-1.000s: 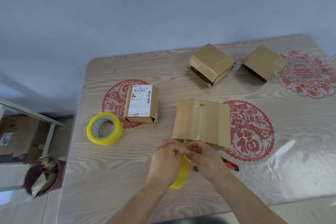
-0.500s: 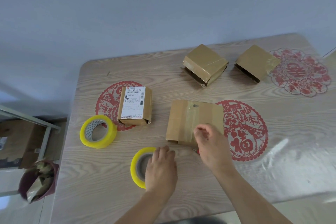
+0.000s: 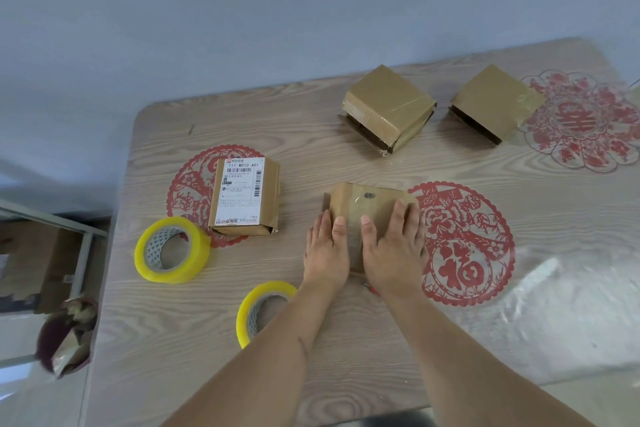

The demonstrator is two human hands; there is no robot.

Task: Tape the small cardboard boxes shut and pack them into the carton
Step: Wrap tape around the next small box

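Now, off the counter's (image 3: pixel 346 374) left edge sits a bin (image 3: pixel 65 333) stuffed with scraps. On the counter near that edge, a yellow tape roll (image 3: pixel 172 250) lies beside the labelled box (image 3: pixel 244 196). A second tape roll (image 3: pixel 259 308) stands near the front edge, partly behind the left forearm. Mid-counter, both hands are down on the taped box (image 3: pixel 367 208): the left hand (image 3: pixel 327 253) lies with fingers straight along its left side, thumb on top; the right hand (image 3: pixel 393 253) presses flat on the top, fingers spread. Towards the back edge, two more small boxes: one (image 3: pixel 388 106) with a flap hanging open, another (image 3: pixel 495 102) nearer the right corner. No carton in view.
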